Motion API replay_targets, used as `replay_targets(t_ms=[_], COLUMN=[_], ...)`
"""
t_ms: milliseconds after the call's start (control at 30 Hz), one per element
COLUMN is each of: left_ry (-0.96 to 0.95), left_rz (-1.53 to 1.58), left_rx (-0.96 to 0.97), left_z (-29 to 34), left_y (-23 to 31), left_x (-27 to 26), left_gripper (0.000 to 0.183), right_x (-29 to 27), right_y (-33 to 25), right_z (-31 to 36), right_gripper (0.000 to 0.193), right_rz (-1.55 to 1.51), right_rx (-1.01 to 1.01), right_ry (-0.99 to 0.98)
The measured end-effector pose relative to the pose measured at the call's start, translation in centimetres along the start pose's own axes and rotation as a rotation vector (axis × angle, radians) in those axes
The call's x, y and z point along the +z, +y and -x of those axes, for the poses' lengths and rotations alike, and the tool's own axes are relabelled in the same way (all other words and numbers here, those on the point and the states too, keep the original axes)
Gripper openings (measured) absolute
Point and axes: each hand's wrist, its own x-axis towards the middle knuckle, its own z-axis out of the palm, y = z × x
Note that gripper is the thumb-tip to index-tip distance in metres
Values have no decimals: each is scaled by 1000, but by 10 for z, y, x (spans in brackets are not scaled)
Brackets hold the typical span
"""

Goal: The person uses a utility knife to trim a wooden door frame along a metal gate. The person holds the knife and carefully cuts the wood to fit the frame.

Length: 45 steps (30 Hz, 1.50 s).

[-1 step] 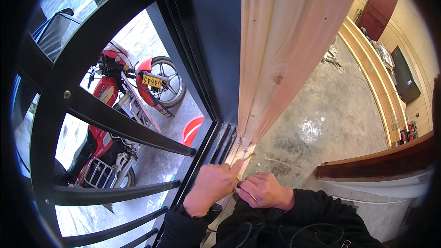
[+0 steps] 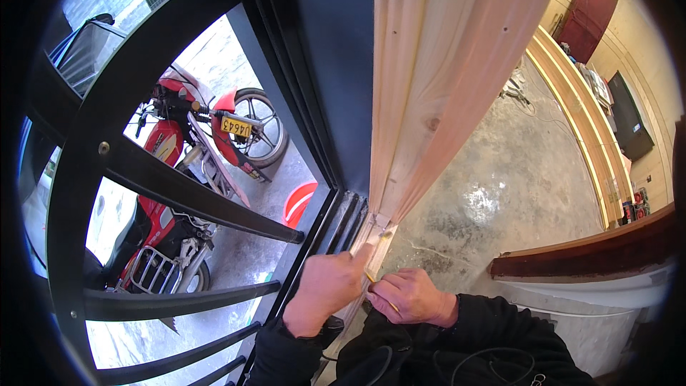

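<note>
My left hand (image 2: 325, 289) lies at the near end of the pale wooden sill (image 2: 381, 226), its index finger stretched out along the wood and the other fingers mostly hidden. Close beside it on the right, my right hand (image 2: 411, 296) is closed around a thin yellow stick, which looks like a pencil (image 2: 370, 276). One end of the pencil points at the sill near my left hand, and the other shows below my fingers. Beyond both hands, the sill meets the base of an upright moulded wooden trim (image 2: 429, 100).
Left of the trim are a dark metal frame (image 2: 336, 64) and black window bars (image 2: 193, 179). Outside stand a red motorcycle (image 2: 168, 143) and a red bucket (image 2: 299, 202). On the right are a concrete floor (image 2: 493, 179), a dark red-brown curved wooden edge (image 2: 572, 261) and a whitish tub (image 2: 586, 329).
My left hand has shifted slightly to the left, and more of the pencil's far end shows between the hands. My right hand stays in place.
</note>
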Motion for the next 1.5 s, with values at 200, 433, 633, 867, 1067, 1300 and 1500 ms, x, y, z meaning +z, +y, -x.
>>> replay_targets(t_ms=[200, 433, 633, 867, 1067, 1300, 1500], left_ry=[-48, -108, 21, 122, 160, 200, 209], left_rz=[-29, -32, 119, 255, 269, 250, 219], left_rx=[-306, -363, -366, -448, -440, -399, -372], left_z=[-6, -19, -45, -42, -34, -32, -26], left_y=[-14, -21, -28, -30, -35, -36, -32], left_x=[-18, -17, -2, 14, 20, 21, 16], left_gripper=[28, 25, 21, 24, 23, 23, 25], right_x=[1, -2, -1, -3, -1, -2, 0], right_y=[0, 0, 1, 2, 1, 1, 2], right_z=[0, -3, -5, -8, -10, -8, -7], right_gripper=[14, 14, 14, 14, 14, 14, 14], right_rz=[4, -7, -20, -11, -24, -27, -34], right_rx=[5, 21, 23, 26, 12, 29, 35], right_ry=[1, -5, 3, -6, 12, 7, 3])
